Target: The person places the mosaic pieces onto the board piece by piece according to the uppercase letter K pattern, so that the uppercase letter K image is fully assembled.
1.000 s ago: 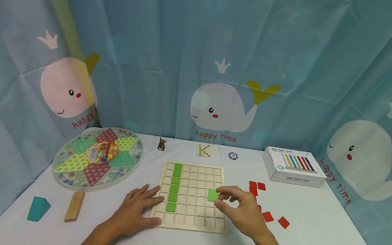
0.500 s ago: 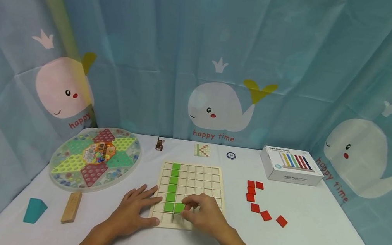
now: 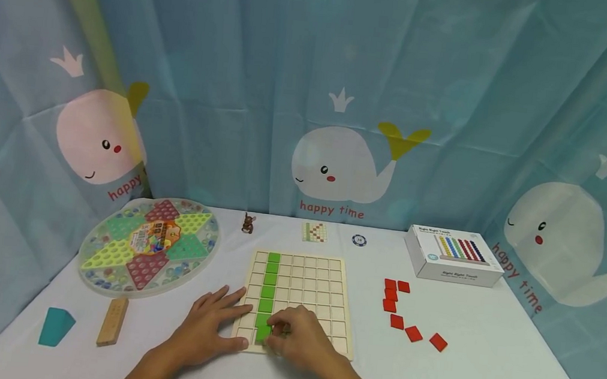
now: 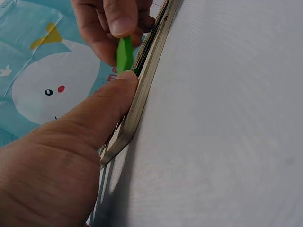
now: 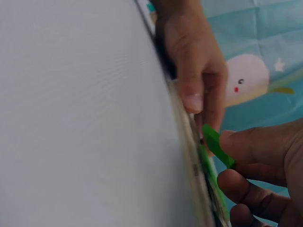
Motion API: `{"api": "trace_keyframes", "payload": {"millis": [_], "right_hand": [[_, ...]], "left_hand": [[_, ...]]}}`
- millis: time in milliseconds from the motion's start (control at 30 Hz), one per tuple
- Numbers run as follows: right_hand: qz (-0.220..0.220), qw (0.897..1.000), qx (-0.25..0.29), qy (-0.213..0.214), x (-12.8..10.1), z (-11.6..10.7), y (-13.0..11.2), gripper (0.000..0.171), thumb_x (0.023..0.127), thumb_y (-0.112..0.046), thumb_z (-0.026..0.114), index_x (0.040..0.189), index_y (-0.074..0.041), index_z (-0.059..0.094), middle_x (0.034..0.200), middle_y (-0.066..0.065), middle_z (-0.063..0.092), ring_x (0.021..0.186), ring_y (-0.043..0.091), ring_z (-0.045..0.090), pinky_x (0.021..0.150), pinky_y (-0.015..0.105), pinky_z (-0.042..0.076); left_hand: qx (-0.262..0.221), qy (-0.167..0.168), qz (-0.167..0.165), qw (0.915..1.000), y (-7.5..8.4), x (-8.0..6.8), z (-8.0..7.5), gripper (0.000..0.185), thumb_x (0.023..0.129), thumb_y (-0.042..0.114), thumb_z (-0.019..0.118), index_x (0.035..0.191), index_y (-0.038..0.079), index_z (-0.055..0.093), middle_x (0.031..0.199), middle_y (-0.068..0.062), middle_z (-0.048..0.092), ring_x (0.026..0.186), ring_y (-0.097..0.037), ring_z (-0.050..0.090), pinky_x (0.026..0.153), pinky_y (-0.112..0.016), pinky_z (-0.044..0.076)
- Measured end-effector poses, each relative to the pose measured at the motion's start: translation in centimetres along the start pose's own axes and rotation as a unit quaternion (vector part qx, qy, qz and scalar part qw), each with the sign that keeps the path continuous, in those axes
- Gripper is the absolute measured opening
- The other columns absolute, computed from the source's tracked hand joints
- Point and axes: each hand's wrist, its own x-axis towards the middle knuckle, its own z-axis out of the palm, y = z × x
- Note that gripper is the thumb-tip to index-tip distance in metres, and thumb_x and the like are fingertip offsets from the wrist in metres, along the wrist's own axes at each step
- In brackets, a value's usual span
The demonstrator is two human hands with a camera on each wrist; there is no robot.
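Observation:
A square wooden grid board (image 3: 306,311) lies on the white table, with a column of green tiles (image 3: 270,279) in its second column from the left. My right hand (image 3: 301,341) pinches one more green tile (image 3: 262,334) between thumb and fingers, over the bottom cell of that column. In the left wrist view this green tile (image 4: 124,54) is tilted, close above the board's edge. My left hand (image 3: 211,324) lies with spread fingers on the board's left edge, its thumb (image 4: 106,106) on the near left corner.
Several red tiles (image 3: 396,321) are scattered right of the board. Behind it are a small patterned card (image 3: 315,232), a poker chip (image 3: 359,240), a brown figurine (image 3: 248,223) and a white box (image 3: 453,256). A Chinese checkers board (image 3: 150,246), wooden block (image 3: 112,321) and teal block (image 3: 56,327) are left.
My right hand has carried the green tile left and toward me, from the board's right side to the bottom of the green column. The left hand has stayed on the board's edge.

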Motion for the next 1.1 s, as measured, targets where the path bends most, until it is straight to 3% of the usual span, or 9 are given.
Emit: {"api": "trace_keyframes", "payload": {"millis": [67, 133, 233, 500, 667, 867, 1100], "right_hand": [[0.002, 1.000, -0.010, 0.000, 0.0, 0.2, 0.1, 0.019, 0.077, -0.013, 0.080, 0.095, -0.010, 0.074, 0.072, -0.018, 0.056, 0.070, 0.003, 0.049, 0.076, 0.025, 0.045], [0.004, 1.000, -0.021, 0.001, 0.0, 0.4, 0.3, 0.019, 0.076, -0.014, 0.081, 0.094, -0.011, 0.075, 0.072, -0.019, 0.056, 0.070, 0.004, 0.047, 0.065, 0.021, 0.042], [0.002, 0.999, -0.033, 0.007, -0.1, 0.7, 0.4, 0.019, 0.076, -0.014, 0.081, 0.093, -0.011, 0.075, 0.074, -0.018, 0.055, 0.071, 0.004, 0.046, 0.062, 0.020, 0.041], [-0.020, 0.996, -0.083, 0.017, -0.2, 1.3, 0.2, 0.021, 0.076, -0.019, 0.079, 0.096, -0.015, 0.075, 0.079, -0.019, 0.053, 0.075, 0.002, 0.044, 0.066, 0.019, 0.039], [-0.016, 0.996, -0.088, 0.015, -0.3, 0.7, -0.2, 0.024, 0.078, -0.020, 0.078, 0.101, -0.015, 0.074, 0.080, -0.019, 0.053, 0.076, 0.002, 0.045, 0.067, 0.019, 0.040], [-0.006, 0.997, -0.057, 0.042, -0.8, -2.0, -1.1, 0.029, 0.081, -0.022, 0.077, 0.108, -0.014, 0.072, 0.088, -0.013, 0.059, 0.085, 0.010, 0.050, 0.075, 0.028, 0.043], [-0.022, 0.991, -0.058, 0.116, -2.6, -7.2, -1.4, 0.037, 0.078, -0.019, 0.081, 0.113, -0.022, 0.070, 0.096, -0.020, 0.057, 0.093, 0.012, 0.053, 0.078, 0.034, 0.049]], "left_hand": [[0.001, 0.001, 0.006, 1.0000, 0.1, 0.0, 0.0, 0.066, 0.078, 0.061, 0.068, 0.129, 0.021, 0.064, 0.149, -0.002, 0.041, 0.139, -0.039, 0.023, 0.105, -0.062, 0.013], [0.005, 0.002, 0.010, 0.9999, 0.1, 0.0, 0.0, 0.065, 0.079, 0.061, 0.068, 0.130, 0.021, 0.064, 0.149, -0.002, 0.041, 0.139, -0.040, 0.024, 0.104, -0.062, 0.014], [0.007, 0.003, 0.015, 0.9999, 0.1, 0.1, -0.1, 0.065, 0.079, 0.061, 0.068, 0.130, 0.020, 0.064, 0.149, -0.002, 0.041, 0.139, -0.040, 0.024, 0.104, -0.062, 0.014], [0.006, -0.003, 0.010, 0.9999, 0.0, -0.1, -0.3, 0.068, 0.079, 0.064, 0.066, 0.131, 0.021, 0.063, 0.150, -0.002, 0.040, 0.139, -0.040, 0.023, 0.104, -0.062, 0.014], [0.009, 0.005, 0.011, 0.9999, -0.1, 0.0, -0.3, 0.067, 0.078, 0.064, 0.067, 0.130, 0.021, 0.064, 0.149, -0.002, 0.040, 0.139, -0.040, 0.024, 0.104, -0.062, 0.014], [0.004, 0.013, 0.007, 0.9999, -0.2, -0.1, 0.0, 0.067, 0.077, 0.062, 0.070, 0.129, 0.022, 0.064, 0.149, -0.002, 0.041, 0.139, -0.039, 0.024, 0.105, -0.061, 0.013], [-0.009, 0.011, 0.004, 0.9999, -0.2, 0.0, 0.3, 0.066, 0.076, 0.061, 0.071, 0.128, 0.021, 0.065, 0.148, -0.002, 0.042, 0.139, -0.039, 0.024, 0.105, -0.061, 0.012]]}}
